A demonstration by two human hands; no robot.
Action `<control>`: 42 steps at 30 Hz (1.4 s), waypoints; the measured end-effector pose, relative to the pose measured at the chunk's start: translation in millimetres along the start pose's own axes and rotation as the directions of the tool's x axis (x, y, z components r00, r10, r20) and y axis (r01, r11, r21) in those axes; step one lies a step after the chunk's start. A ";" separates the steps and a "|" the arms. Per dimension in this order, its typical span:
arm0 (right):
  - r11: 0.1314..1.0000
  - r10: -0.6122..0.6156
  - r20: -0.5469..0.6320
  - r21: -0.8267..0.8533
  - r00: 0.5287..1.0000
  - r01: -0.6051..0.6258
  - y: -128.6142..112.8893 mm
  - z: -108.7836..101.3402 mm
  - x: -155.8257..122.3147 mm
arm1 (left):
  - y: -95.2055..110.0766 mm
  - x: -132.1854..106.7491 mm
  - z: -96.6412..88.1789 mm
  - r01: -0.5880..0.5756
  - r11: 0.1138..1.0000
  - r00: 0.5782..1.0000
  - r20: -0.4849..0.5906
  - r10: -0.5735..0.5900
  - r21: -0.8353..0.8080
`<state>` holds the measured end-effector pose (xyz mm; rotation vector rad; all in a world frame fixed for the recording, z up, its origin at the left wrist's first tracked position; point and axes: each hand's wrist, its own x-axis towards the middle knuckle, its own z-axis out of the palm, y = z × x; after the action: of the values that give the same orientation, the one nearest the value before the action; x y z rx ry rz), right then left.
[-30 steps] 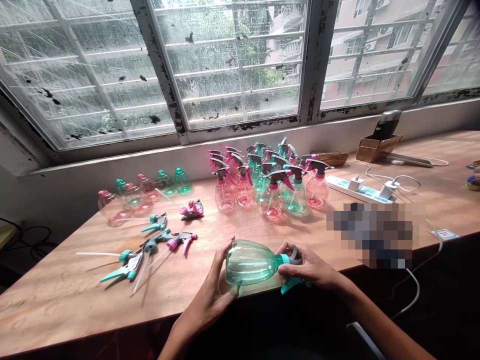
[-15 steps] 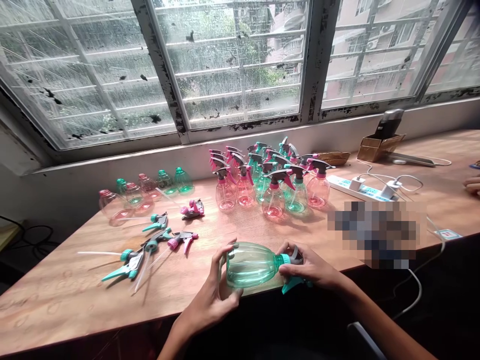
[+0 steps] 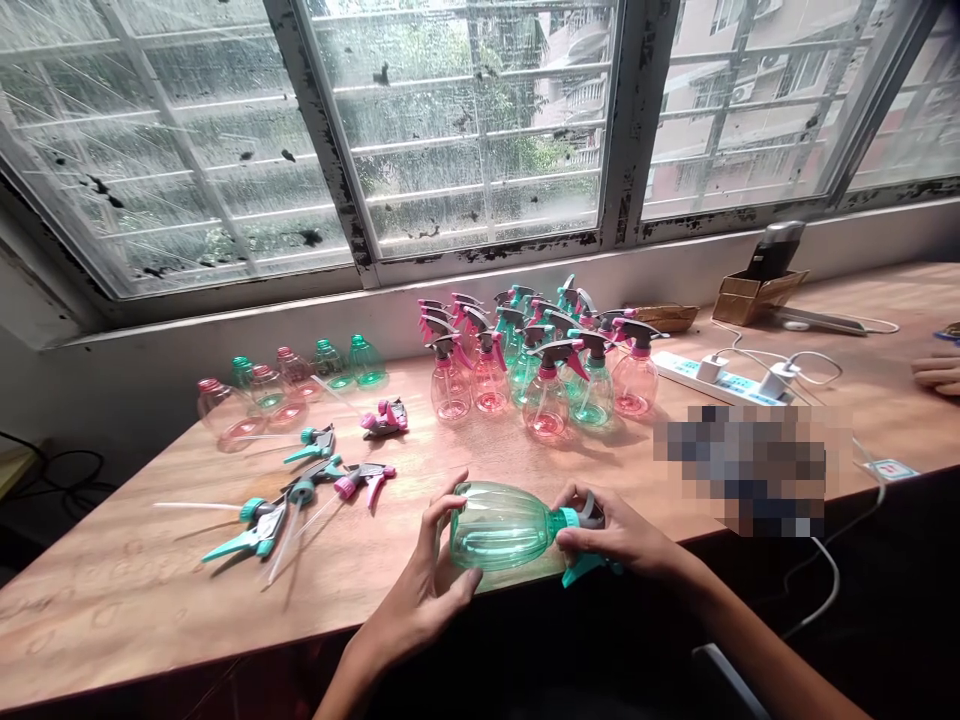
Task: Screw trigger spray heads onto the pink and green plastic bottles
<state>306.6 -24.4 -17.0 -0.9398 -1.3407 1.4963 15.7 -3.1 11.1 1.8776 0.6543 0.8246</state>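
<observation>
A clear green spray bottle (image 3: 501,528) lies on its side in the air over the table's near edge, its base to the left. Around that base curls my left hand (image 3: 424,575), thumb below and fingers at the far side, its grip looking light. My right hand (image 3: 619,530) is closed on the neck end, over the turquoise collar (image 3: 571,518) and grey spray head (image 3: 592,510). The turquoise trigger (image 3: 581,570) points down towards me. Part of the spray head is hidden by my right fingers.
Several loose spray heads (image 3: 259,525) with straws lie at left. Headless bottles (image 3: 229,415) stand behind them. Assembled pink and green spray bottles (image 3: 546,400) cluster at the back middle. A power strip (image 3: 712,378), cardboard box (image 3: 761,295) and another person's hand (image 3: 937,372) are right.
My left fingers and thumb have shifted slightly on the bottle's base, the index finger rising a little. The bottle moved slightly left; my right hand keeps its place on the neck.
</observation>
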 end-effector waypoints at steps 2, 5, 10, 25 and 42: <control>1.000 0.002 0.000 -0.003 1.000 -0.002 -1.2 1.0 0.0 | -0.4 -0.1 -1.2 0.013 1.000 1.000 0.004 -0.013 -0.013; 1.000 0.000 -0.008 0.003 1.000 0.000 -3.6 2.4 0.3 | -2.4 -0.8 -3.7 0.037 0.998 0.999 0.024 -0.038 0.044; 1.000 -0.002 -0.008 0.005 1.000 0.002 -3.7 2.1 0.6 | -6.0 -1.8 -4.8 0.019 0.994 0.999 0.026 -0.022 0.106; 1.000 -0.003 -0.021 -0.012 1.000 0.003 0.5 -0.4 0.4 | -7.3 -2.1 0.9 0.010 0.999 1.000 0.024 -0.008 -0.052; 1.000 -0.010 -0.020 -0.013 1.000 0.009 -2.1 0.3 -0.2 | -4.4 -1.5 0.1 -0.018 0.996 1.000 0.013 0.017 0.082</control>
<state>306.7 -24.6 -14.8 -0.9530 -1.3399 1.4689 14.4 -2.4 6.7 1.9633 0.6741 0.8075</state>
